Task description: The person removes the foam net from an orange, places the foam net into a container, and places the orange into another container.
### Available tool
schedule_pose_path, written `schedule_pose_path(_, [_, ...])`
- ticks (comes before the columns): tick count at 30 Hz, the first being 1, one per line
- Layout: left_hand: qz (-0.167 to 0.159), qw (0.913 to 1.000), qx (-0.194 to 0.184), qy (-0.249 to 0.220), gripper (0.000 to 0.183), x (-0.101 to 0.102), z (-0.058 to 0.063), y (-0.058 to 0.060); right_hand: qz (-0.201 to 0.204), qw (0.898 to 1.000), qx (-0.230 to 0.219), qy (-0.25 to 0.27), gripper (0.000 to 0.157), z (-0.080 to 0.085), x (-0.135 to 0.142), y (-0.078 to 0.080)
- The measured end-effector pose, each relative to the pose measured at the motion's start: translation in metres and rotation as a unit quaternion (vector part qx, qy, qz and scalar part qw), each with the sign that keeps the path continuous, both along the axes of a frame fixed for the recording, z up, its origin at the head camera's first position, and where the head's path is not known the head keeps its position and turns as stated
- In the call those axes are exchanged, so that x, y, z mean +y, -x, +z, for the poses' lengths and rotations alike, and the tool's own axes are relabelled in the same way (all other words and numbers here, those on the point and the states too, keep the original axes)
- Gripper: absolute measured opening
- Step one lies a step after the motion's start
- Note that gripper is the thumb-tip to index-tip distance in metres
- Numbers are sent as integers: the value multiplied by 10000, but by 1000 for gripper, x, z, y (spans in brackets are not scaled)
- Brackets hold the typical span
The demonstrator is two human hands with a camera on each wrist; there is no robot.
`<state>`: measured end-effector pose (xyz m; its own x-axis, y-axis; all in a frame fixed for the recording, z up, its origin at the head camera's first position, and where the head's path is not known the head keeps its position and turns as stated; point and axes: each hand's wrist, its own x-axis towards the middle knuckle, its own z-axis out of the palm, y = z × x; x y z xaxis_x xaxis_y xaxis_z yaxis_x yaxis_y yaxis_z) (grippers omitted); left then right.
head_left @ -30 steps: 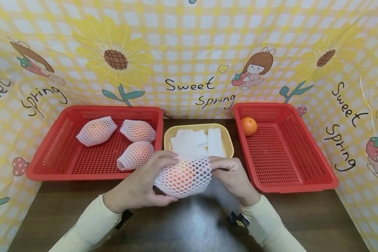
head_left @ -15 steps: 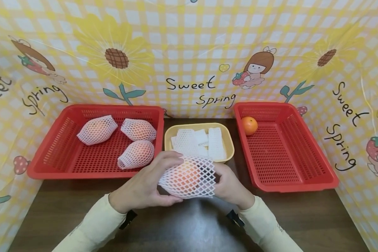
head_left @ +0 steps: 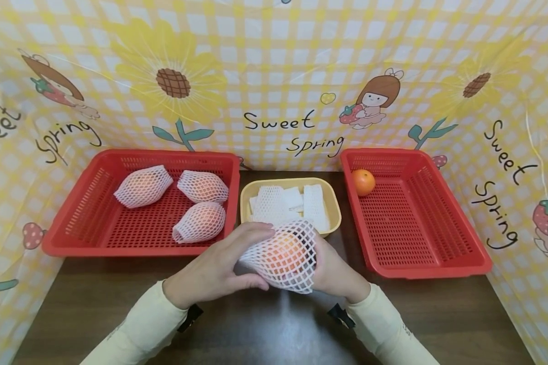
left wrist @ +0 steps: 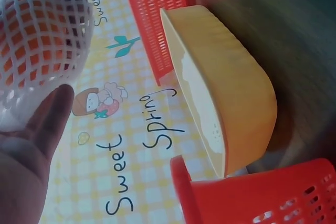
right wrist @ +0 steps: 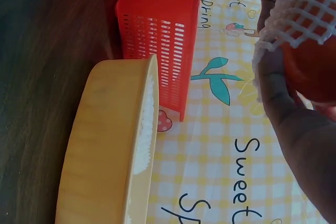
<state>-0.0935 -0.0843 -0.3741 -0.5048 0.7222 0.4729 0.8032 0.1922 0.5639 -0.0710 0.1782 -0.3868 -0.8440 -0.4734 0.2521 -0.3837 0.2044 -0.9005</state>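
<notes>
Brown table (head_left: 87,296) below, your left hand (head_left: 214,271) holds the net (head_left: 278,261), your right hand (head_left: 333,271) grips the orange (right wrist: 310,72); one hard tug could rip the net.

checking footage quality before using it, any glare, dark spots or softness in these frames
Head: pale glare on the tabletop, while the printed backdrop reads clearly. Left wrist: the left grip sits in shade against that brighter backdrop. Right wrist: the right grip is likewise dark, and fine surface detail looks soft in both wrist views.

The tray (head_left: 333,203) stands between two baskets (head_left: 139,233) (head_left: 402,225), behind the held fruit (head_left: 285,253).
</notes>
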Motion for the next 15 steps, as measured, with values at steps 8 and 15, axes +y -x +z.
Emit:
schedule_pose_path(8, [255,9978,328,-518,50,-1,-1,1,-27,9992,-72,388,92,1,-2,0])
schedule_pose_path(15, [180,9914,488,-1202,20,-2,2,0,-43,9958,335,849,80,-4,0,5])
